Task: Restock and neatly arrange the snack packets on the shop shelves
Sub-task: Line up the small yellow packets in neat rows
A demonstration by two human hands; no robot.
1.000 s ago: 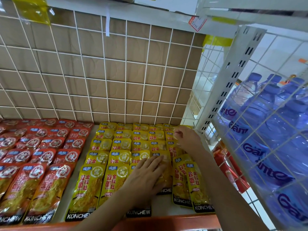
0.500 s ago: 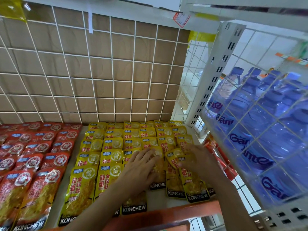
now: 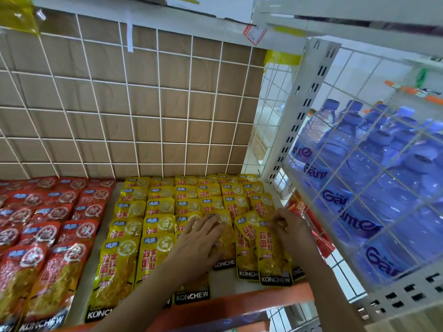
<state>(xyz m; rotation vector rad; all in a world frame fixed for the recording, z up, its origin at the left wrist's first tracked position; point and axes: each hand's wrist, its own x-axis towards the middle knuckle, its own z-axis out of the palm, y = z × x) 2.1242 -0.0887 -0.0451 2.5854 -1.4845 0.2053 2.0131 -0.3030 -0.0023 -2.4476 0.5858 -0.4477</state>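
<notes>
Yellow KONCHEW snack packets [image 3: 158, 226] lie in overlapping rows on the white shelf [image 3: 227, 286], with red KONCHEW packets [image 3: 55, 238] in rows to their left. My left hand [image 3: 199, 240] lies flat, fingers straight, pressing on the yellow packets in the middle rows. My right hand [image 3: 287, 226] is at the rightmost row, its fingers curled and pinching the top edge of the front yellow packet [image 3: 273, 257], which sits slightly askew.
A white wire grid [image 3: 143, 104] over brown board backs the shelf. An orange rail [image 3: 227, 307] edges its front. To the right, a slotted white upright [image 3: 302, 109] and a wire cage hold blue water bottles [image 3: 374, 168]. Red packets [image 3: 311, 219] show beyond the shelf's right edge.
My right hand came forward from the back of the rightmost row to its front packets. My left hand stayed pressed on the middle packets. The camera view shifted slightly.
</notes>
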